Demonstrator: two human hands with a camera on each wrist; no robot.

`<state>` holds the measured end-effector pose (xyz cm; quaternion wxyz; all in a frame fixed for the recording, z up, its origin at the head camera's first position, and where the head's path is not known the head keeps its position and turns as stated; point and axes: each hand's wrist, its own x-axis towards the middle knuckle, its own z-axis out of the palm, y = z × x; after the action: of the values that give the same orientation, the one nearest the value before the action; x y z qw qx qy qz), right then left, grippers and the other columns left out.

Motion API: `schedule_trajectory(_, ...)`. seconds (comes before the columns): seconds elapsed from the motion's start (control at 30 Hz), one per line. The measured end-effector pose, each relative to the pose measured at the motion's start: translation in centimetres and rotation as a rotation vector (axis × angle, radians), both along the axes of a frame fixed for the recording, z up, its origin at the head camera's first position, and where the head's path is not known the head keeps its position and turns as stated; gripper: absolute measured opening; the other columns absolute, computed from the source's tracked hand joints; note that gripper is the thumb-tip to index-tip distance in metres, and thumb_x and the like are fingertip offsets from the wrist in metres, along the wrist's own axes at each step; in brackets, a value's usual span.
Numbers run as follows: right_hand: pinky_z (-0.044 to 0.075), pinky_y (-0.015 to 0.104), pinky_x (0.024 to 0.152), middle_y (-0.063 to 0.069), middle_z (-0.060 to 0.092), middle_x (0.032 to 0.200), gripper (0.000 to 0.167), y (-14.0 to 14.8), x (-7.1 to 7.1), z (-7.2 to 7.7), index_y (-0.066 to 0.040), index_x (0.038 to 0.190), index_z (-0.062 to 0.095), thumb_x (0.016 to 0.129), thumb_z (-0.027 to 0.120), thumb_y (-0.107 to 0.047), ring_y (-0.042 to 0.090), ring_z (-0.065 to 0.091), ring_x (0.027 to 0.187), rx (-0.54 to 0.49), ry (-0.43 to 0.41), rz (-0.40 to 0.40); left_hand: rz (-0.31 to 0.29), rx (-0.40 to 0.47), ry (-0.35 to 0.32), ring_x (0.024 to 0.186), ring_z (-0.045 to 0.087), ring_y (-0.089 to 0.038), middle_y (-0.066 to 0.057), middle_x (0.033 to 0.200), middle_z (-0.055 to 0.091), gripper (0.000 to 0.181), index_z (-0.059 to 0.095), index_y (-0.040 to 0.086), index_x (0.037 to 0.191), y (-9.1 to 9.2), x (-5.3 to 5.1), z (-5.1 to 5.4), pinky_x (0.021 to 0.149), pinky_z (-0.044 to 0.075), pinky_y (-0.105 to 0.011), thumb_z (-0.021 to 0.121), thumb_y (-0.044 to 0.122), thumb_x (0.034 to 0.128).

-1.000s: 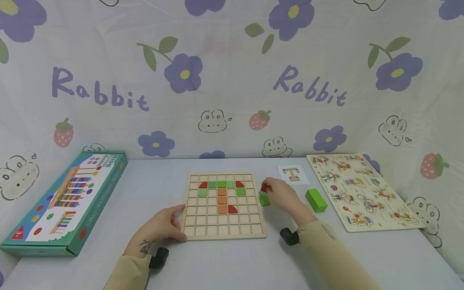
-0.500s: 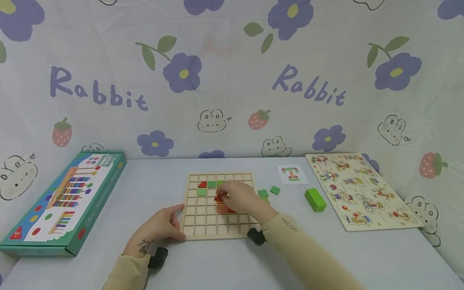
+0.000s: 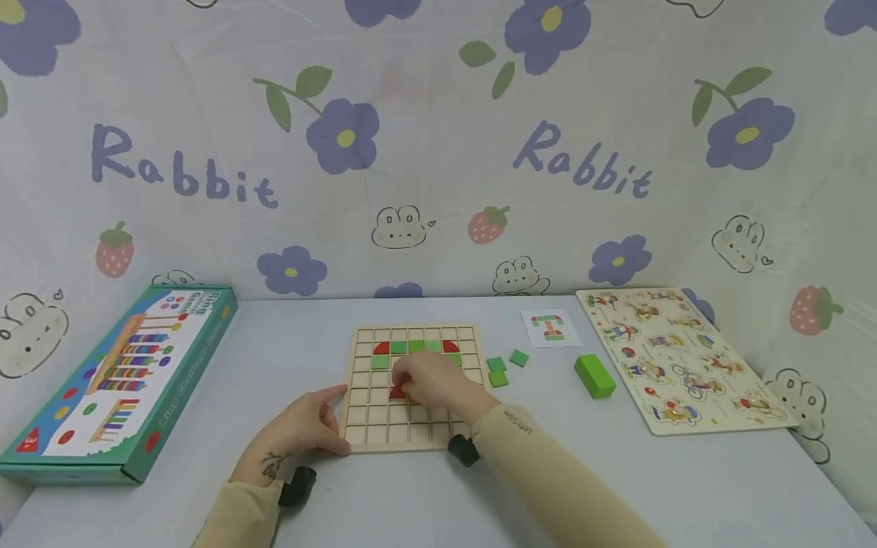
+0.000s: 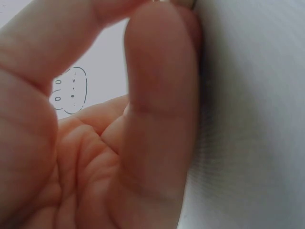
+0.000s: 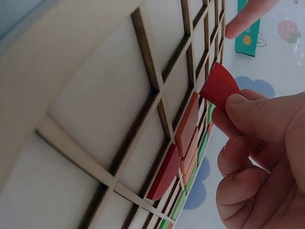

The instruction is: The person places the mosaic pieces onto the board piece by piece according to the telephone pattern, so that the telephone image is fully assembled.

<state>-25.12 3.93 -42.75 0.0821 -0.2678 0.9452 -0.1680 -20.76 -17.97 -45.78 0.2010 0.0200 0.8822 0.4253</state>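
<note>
In the head view, a wooden grid board lies flat with coloured tiles in some cells. Across its upper rows are green tiles, with red quarter-circle tiles at both ends. My left hand touches the board's left edge with thumb and index finger spread apart. Over the board's middle, my right hand pinches a red quarter-circle tile between thumb and fingers. The right wrist view shows orange tiles and another red tile set in the grid; my right hand hides these in the head view.
Three loose green tiles lie right of the board. Behind them is a small pattern card. A green block and a wooden picture puzzle sit farther right. A long game box stands on the left.
My right hand has picked the red tile from beside the loose green tiles and carried it left over the board's middle. The left hand has stayed at the board's edge.
</note>
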Motion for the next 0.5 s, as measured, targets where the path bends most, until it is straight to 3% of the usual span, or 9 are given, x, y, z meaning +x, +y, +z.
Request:
schedule_trajectory(0.2,0.046,0.027,0.080,-0.007,0.065,0.091,0.015,-0.17,0.00,-0.28,-0.018,0.095,0.070,0.087,0.060,-0.010,0.010,0.055,0.085,0.029,-0.008,-0.005,-0.002,0.006,0.003,0.056,0.047,-0.014,-0.003,0.065,0.055,0.098,0.036,0.007,0.142,0.01,0.01,0.02,0.051,0.038,-0.027,0.084,0.003,0.0571)
schedule_trajectory(0.5,0.046,0.028,0.075,-0.008,0.066,0.088,0.011,-0.42,-0.26,-0.89,-0.020,0.088,0.071,0.085,0.063,-0.013,0.009,0.057,0.083,0.072,0.051,0.005,-0.005,0.005,0.005,0.055,0.047,-0.013,-0.003,0.064,0.054,0.097,0.036,0.006,0.142,0.08,0.06,0.13,0.051,0.038,-0.027,0.084,0.003,0.0573)
